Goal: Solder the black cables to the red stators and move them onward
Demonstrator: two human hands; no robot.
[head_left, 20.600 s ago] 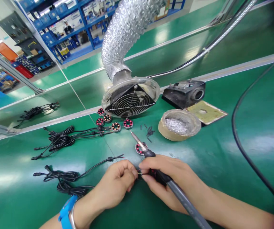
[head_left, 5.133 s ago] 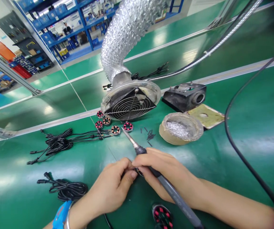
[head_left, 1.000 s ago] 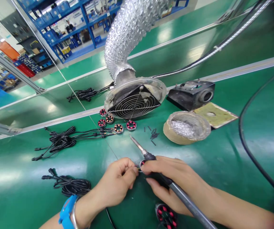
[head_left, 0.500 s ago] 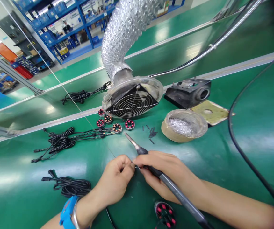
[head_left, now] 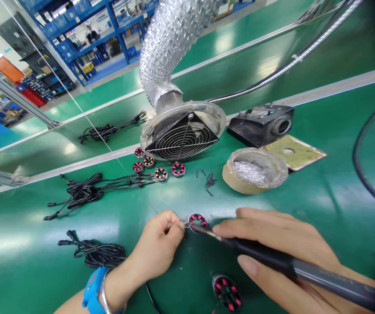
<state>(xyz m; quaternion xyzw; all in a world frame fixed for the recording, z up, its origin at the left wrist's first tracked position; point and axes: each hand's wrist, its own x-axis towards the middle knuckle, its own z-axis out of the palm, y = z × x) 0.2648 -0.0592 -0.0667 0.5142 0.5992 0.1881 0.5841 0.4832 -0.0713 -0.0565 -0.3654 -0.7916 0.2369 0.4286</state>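
Note:
My right hand (head_left: pixel 282 248) is closed round the black handle of a soldering iron (head_left: pixel 266 254), which points left. The iron's metal tip lies over or against a small round motor stator with red windings (head_left: pixel 197 221); contact is unclear. Just left of that stator, my left hand (head_left: pixel 161 242) is closed in a pinch at thin wire ends, mostly hidden by the fingertips. A blue band (head_left: pixel 93 290) is on the left wrist. Below the hands lies another red-wound stator (head_left: pixel 226 293). A coiled black cable (head_left: pixel 99 255) rests beside my left forearm.
Ahead stands a fume extractor (head_left: pixel 182 137) with a silver duct. Several stators (head_left: pixel 160 174) and black cables (head_left: pixel 86 189) lie left of it; short black tubes (head_left: pixel 209 181) lie right. A round tub (head_left: pixel 256 172), yellow sponge (head_left: pixel 294 151) and black iron stand (head_left: pixel 261 126) are farther right.
My right hand has moved right and tilted the soldering iron flatter, its tip coming down to the right. A red-wound stator now shows beside my left fingertips. The left hand has barely moved.

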